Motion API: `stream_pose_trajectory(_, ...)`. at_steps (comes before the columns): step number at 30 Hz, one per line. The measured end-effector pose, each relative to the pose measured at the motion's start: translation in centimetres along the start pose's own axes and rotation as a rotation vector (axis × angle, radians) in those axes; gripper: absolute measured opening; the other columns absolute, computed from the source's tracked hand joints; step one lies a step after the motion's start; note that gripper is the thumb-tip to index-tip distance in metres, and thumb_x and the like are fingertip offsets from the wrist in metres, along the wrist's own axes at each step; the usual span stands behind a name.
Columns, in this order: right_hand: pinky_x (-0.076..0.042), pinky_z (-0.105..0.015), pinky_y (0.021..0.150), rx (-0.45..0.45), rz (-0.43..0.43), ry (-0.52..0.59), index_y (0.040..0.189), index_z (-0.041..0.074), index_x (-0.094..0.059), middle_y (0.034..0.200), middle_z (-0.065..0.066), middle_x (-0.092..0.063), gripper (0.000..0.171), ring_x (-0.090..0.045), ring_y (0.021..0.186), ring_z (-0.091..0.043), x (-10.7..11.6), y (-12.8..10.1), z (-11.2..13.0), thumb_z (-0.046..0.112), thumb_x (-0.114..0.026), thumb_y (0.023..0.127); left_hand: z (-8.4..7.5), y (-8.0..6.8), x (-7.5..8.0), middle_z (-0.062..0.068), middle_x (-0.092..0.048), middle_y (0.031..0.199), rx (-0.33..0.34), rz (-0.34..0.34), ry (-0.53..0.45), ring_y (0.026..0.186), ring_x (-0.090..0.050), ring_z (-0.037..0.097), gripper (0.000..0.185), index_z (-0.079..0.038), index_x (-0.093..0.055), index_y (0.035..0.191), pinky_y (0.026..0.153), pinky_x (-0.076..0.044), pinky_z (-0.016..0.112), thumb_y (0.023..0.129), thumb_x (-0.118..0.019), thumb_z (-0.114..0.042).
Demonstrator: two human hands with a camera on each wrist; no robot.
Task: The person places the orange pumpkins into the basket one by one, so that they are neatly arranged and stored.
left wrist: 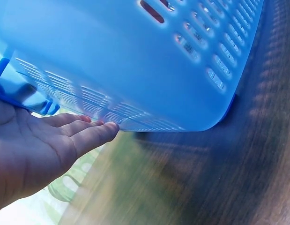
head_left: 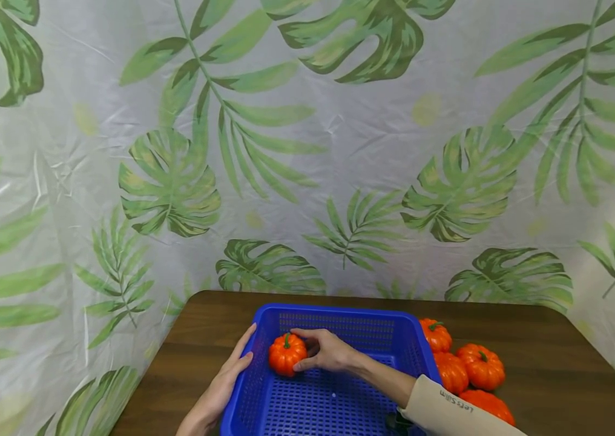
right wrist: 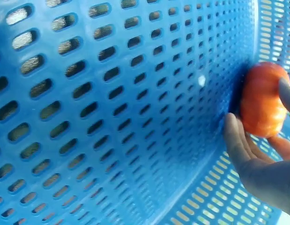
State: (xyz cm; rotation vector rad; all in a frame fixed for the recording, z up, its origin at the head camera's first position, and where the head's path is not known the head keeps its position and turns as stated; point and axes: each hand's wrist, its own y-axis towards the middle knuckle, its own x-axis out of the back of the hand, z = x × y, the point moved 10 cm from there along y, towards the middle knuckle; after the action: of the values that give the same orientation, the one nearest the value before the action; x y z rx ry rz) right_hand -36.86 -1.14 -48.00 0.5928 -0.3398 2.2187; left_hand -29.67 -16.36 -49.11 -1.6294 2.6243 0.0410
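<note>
A blue perforated plastic basket [head_left: 340, 318] stands on a brown wooden table [head_left: 198, 345]. Inside it, near the left wall, sits a small orange pumpkin [head_left: 287, 354] with a green stem. My right hand [head_left: 325, 351] reaches in from the right and its fingers curl round the pumpkin [right wrist: 262, 105], which rests on the basket floor [right wrist: 112, 117]. My left hand [head_left: 226, 381] lies flat with straight fingers against the outside of the basket's left wall [left wrist: 135, 61]; the fingers [left wrist: 88, 136] touch its lower edge.
Several more orange pumpkins [head_left: 468, 366] lie in a heap on the table right of the basket. A leaf-patterned plastic sheet [head_left: 307, 151] hangs behind and around the table. The table's rounded left corner [head_left: 187, 303] is near my left hand.
</note>
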Motion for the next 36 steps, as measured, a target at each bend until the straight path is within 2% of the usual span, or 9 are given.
stream_pose_trajectory(6, -0.057, -0.046, 0.095, -0.06, 0.083, -0.037, 0.155, -0.003, -0.043, 0.126, -0.028, -0.069, 0.077, -0.069, 0.112, -0.038, 0.6, -0.2, 0.6, 0.012, -0.081, 0.089, -0.1, 0.0, 0.1, 0.017, 0.006, 0.174, -0.004, -0.008, 0.009, 0.145, -0.037, 0.038, 0.061, -0.03, 0.005, 0.167, 0.106, -0.045, 0.04, 0.115, -0.025, -0.036)
stream_pose_trajectory(9, -0.056, -0.047, 0.096, -0.098, 0.101, -0.076, 0.155, -0.002, -0.042, 0.127, -0.028, -0.067, 0.078, -0.066, 0.117, -0.039, 1.5, -0.6, 1.2, 0.017, -0.081, 0.09, -0.1, -0.1, 0.0, 0.018, 0.006, 0.174, -0.007, -0.003, 0.004, 0.143, -0.039, 0.037, 0.061, -0.03, 0.005, 0.167, 0.106, -0.045, 0.041, 0.115, -0.025, -0.036)
stream_pose_trajectory(14, -0.054, -0.05, 0.1, -0.163, 0.094, -0.095, 0.158, 0.003, -0.041, 0.138, -0.026, -0.061, 0.079, -0.06, 0.128, -0.038, 3.9, -1.8, 2.6, 0.029, -0.079, 0.093, -0.1, -0.1, -0.1, 0.019, 0.007, 0.174, -0.005, 0.019, -0.009, 0.14, -0.044, 0.034, 0.061, -0.029, 0.008, 0.167, 0.105, -0.047, 0.042, 0.115, -0.024, -0.036)
stream_pose_trajectory(19, -0.051, -0.052, 0.105, -0.161, 0.07, -0.101, 0.16, 0.008, -0.039, 0.144, -0.023, -0.059, 0.08, -0.058, 0.132, -0.036, 7.2, -3.6, 4.7, 0.04, -0.074, 0.095, 0.0, -0.1, 0.0, 0.019, 0.004, 0.174, -0.006, 0.008, -0.009, 0.139, -0.045, 0.032, 0.061, -0.029, 0.007, 0.167, 0.105, -0.047, 0.042, 0.115, -0.025, -0.036)
stream_pose_trajectory(24, -0.048, -0.054, 0.107, -0.125, 0.012, -0.165, 0.16, 0.01, -0.038, 0.148, -0.02, -0.057, 0.079, -0.055, 0.135, -0.037, 11.1, -6.6, 6.3, 0.046, -0.07, 0.098, 0.1, 0.0, -0.3, 0.02, 0.005, 0.174, -0.004, 0.017, -0.023, 0.14, -0.044, 0.031, 0.062, -0.03, 0.007, 0.167, 0.106, -0.046, 0.042, 0.115, -0.025, -0.036)
stream_pose_trajectory(28, -0.047, -0.056, 0.109, -0.103, -0.052, -0.205, 0.161, 0.008, -0.036, 0.15, -0.022, -0.054, 0.077, -0.052, 0.138, -0.042, 14.3, -9.5, 6.7, 0.045, -0.067, 0.1, 0.1, 0.0, -0.4, 0.019, 0.005, 0.174, -0.006, 0.027, -0.035, 0.141, -0.044, 0.03, 0.062, -0.03, 0.008, 0.167, 0.107, -0.045, 0.043, 0.115, -0.025, -0.036)
stream_pose_trajectory(36, -0.048, -0.058, 0.107, -0.157, -0.17, -0.276, 0.161, 0.005, -0.035, 0.152, -0.028, -0.05, 0.078, -0.05, 0.138, -0.047, 18.4, -15.1, 4.1, 0.044, -0.065, 0.101, -0.1, 0.0, -0.1, 0.018, 0.005, 0.174, 0.001, -0.002, -0.004, 0.143, -0.04, 0.035, 0.061, -0.031, 0.006, 0.167, 0.105, -0.046, 0.042, 0.115, -0.025, -0.036)
